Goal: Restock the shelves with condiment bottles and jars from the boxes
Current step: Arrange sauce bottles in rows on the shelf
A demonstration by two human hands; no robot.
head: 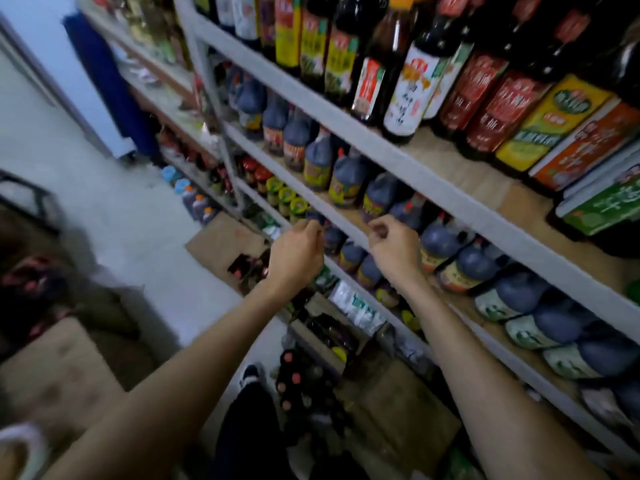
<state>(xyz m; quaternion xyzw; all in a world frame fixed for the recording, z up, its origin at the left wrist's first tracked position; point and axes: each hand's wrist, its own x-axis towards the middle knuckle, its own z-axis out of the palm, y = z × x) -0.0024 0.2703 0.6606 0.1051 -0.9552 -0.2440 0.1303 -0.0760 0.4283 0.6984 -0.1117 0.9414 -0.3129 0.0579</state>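
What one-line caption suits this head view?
Left hand and right hand, both curled, at a shelf of dark jugs; boxes of bottles below.

Bare left arm (180, 375) and right arm (455, 358) rise from the frame's bottom edge to its centre. Left hand (298, 252) and right hand (394, 249) hover level and apart, backs to camera, fingers curled inward.
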